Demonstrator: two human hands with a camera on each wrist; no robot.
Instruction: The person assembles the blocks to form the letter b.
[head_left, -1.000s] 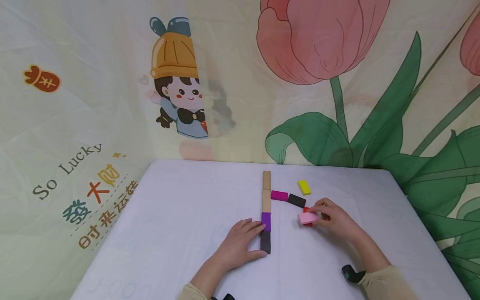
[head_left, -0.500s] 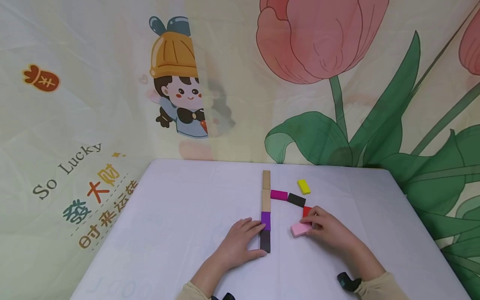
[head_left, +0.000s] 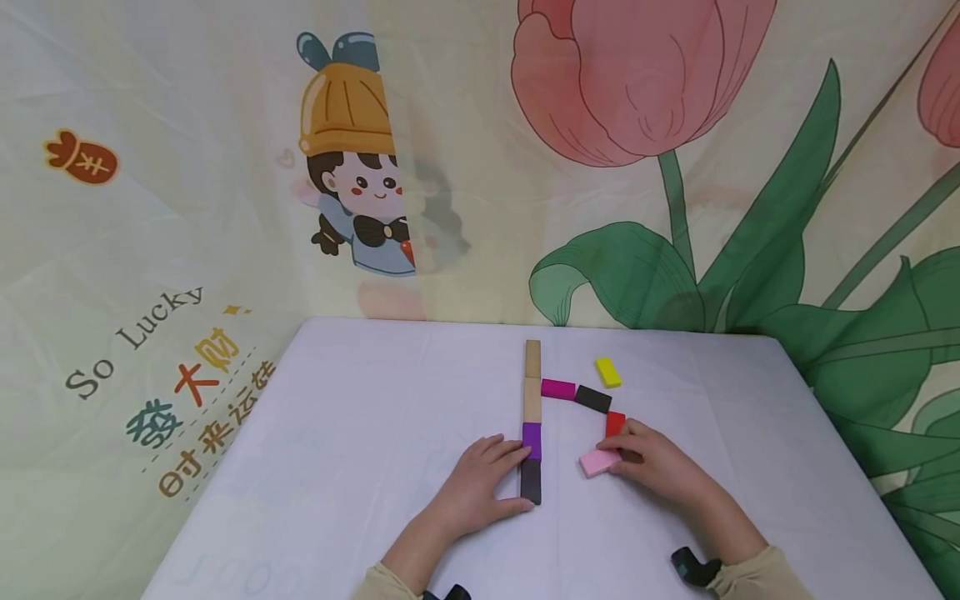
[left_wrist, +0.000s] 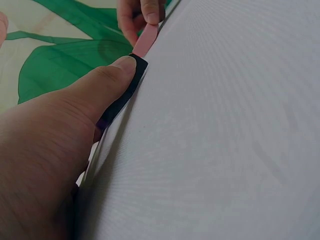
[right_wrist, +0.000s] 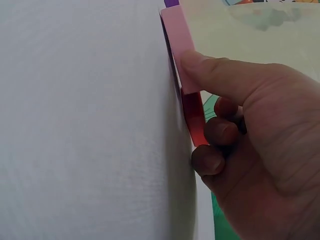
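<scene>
Setting the pink block into the curve

Our right hand (head_left: 660, 467) pinches the flat pink block (head_left: 599, 462) on the white cloth (head_left: 360, 433), just below the red block (head_left: 614, 422); our left hand (head_left: 480, 483) lies flat, steadying the black block (head_left: 530, 482). Next it probably needs nudging end-to-end with red, though that gap looks unclear

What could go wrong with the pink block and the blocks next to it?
1. The right hand presses the flat pink rectangular block right beside the small red block; a push too far might knock the red one out of line.
2. The left hand rests against the black block and purple block of the straight column; a twitch could bend that line.
</scene>
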